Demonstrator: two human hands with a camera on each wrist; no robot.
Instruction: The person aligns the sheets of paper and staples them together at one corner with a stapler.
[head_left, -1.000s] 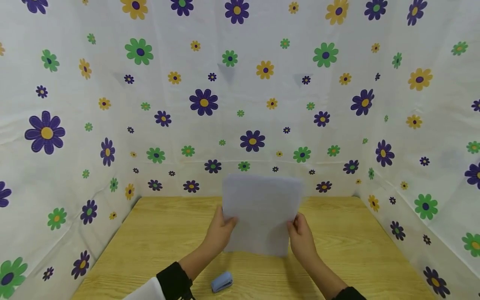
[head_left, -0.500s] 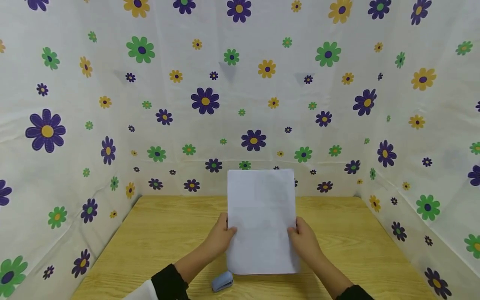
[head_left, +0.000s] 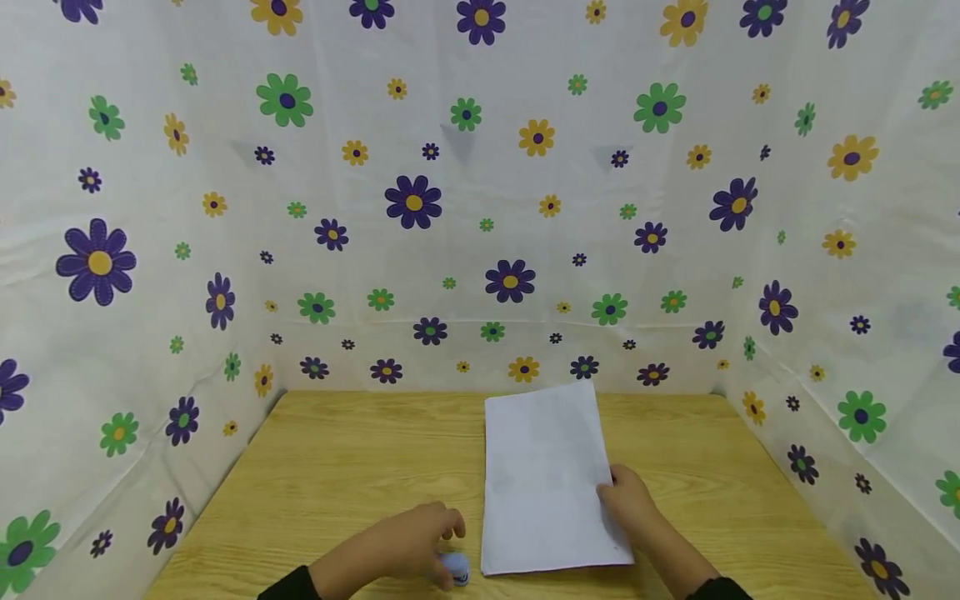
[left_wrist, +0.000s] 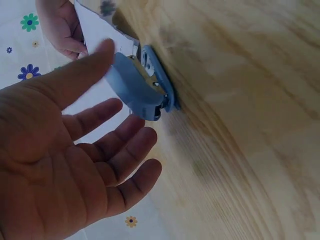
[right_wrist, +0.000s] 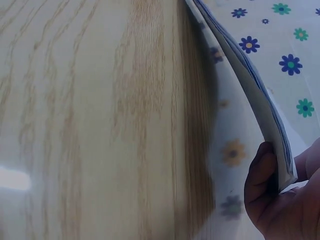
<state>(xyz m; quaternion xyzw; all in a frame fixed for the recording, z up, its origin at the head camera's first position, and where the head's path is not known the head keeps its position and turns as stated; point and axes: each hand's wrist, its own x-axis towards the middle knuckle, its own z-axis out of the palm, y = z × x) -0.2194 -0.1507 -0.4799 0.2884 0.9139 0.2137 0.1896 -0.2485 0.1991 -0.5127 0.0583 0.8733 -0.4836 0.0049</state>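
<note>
A stack of white paper sheets (head_left: 543, 487) tilts over the table, its layered edge showing in the right wrist view. My right hand (head_left: 633, 504) grips its right edge, with the thumb on the front face and curled fingers (right_wrist: 262, 172) behind. On the table, left of the stack's lower corner, lies a small blue stapler (left_wrist: 134, 86). My left hand (head_left: 412, 537) hovers around it with fingers spread and loosely bent. The thumb comes close to the stapler's top in the left wrist view; whether it touches cannot be told. In the head view this hand partly hides the stapler (head_left: 454, 567).
A wood-grain table (head_left: 360, 450) spreads beneath both hands. White cloth (head_left: 345, 275) printed with purple, green and yellow flowers encloses it at the back and on both sides.
My left hand has let go of the paper stack and moved down and left to the stapler. The stack, held by the right hand alone, has shifted right, lowered and tilted.
</note>
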